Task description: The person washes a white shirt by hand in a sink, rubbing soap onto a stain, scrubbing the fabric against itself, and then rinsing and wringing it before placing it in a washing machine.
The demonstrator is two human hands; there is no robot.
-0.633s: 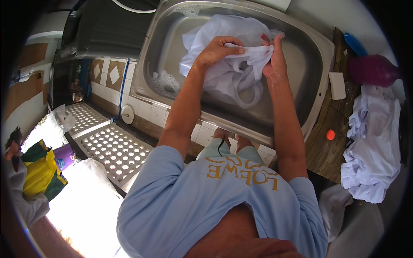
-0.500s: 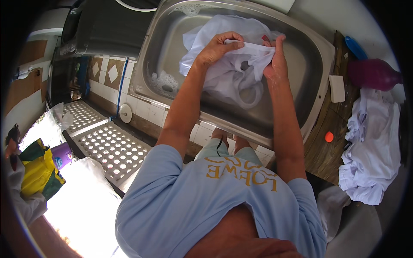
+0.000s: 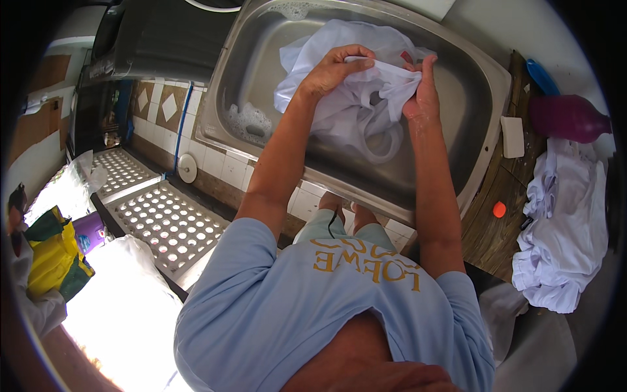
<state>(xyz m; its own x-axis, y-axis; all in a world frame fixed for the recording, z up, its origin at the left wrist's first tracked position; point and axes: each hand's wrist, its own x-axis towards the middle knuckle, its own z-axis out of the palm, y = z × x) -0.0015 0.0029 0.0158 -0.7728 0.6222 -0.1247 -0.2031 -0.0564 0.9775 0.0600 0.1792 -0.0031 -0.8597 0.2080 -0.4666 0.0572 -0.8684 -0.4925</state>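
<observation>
Sink [image 3: 494,117] first: steel basin, wooden counter [image 3: 490,248] just right of it

Thin white garment [image 3: 339,111] lies bunched in the basin, upper edge lifted between both hands, rest slumped on the bottom with a loop trailing toward the near side

My read on handling: soft, limp, no stiffness, heavier than it looks if soaked, slick if soapy. Sheer panels could snag or stretch, so best hold is the thicker band along the edge, pinched at two spots, not the thin mesh

White clothes [image 3: 562,215] heaped at the counter's right side, purple container [image 3: 568,119] above them

Left hand [image 3: 336,70]: thumb and fingers pinched together on the band. Right hand [image 3: 424,95]: at the band's other end, thumb up, fingers partly behind cloth; can't tell how firmly it's closed

Foam [image 3: 250,123] in the left corner, pale bar [image 3: 513,137] on the counter, red tag [image 3: 406,57] by the right fingers, orange cap [image 3: 499,209] smallest

Vs 0.6 s ago: band runs straighter between the hands, everything else about the same bar a slight view shift, probably head motion
</observation>
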